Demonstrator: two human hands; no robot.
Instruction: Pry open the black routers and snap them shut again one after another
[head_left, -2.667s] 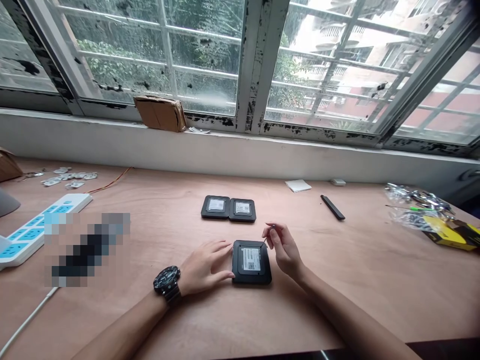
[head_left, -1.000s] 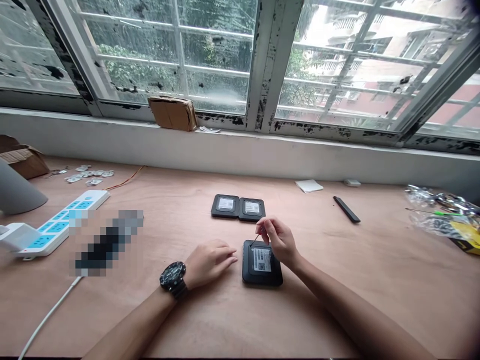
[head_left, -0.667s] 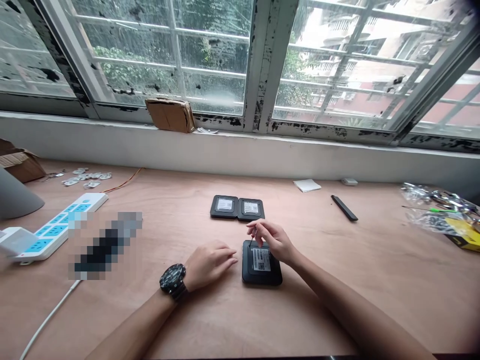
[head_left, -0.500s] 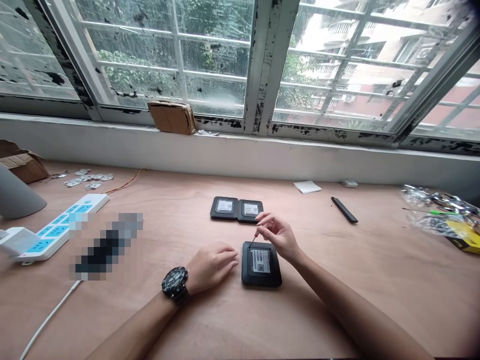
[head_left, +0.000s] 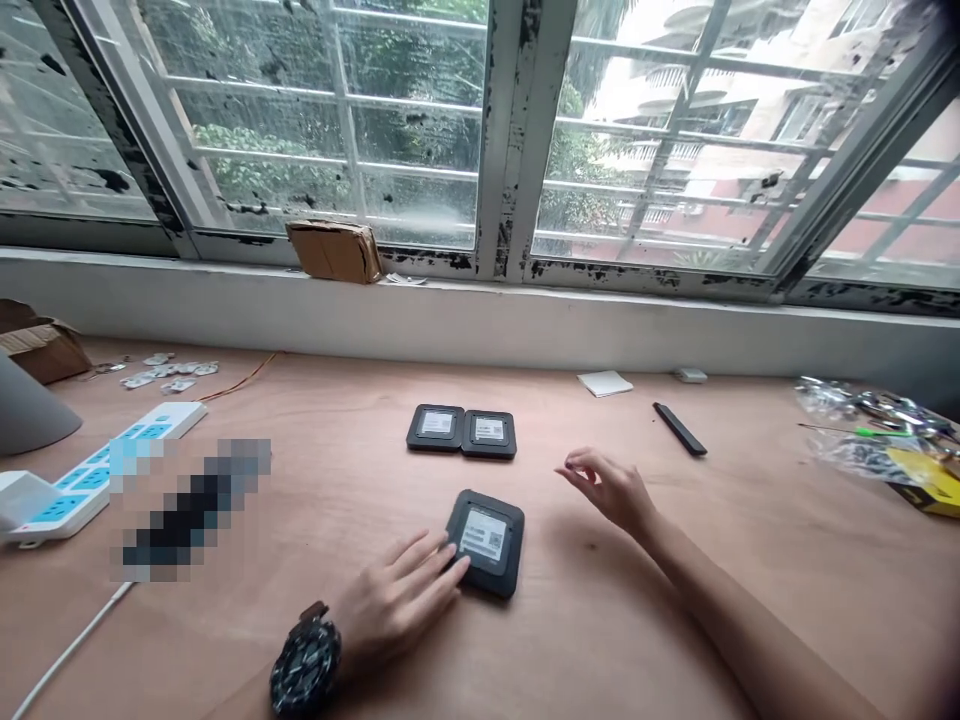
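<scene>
A square black device (head_left: 485, 544) with a white label on its face lies turned at an angle on the plywood table (head_left: 600, 620). My left hand (head_left: 397, 590) rests against its lower left edge, fingertips spread on the casing, with a wristwatch (head_left: 305, 660) on that wrist. My right hand (head_left: 607, 490) hangs apart from it to the right, fingers loosely curled. The thin tool from earlier does not show there. Behind stand two similar black devices (head_left: 436, 427) (head_left: 489, 434), side by side.
A blue-and-white power strip (head_left: 79, 497) lies at left beside a pixelated patch (head_left: 191, 510), with small silver pieces (head_left: 161, 372) behind. A black bar (head_left: 679, 429) and white pad (head_left: 604, 383) lie ahead. Plastic bags (head_left: 862, 420) and a yellow box (head_left: 926, 495) sit at right.
The front device has turned and shifted left under my left hand. My right hand has moved off it to the right, and the thin tool no longer shows in its fingers.
</scene>
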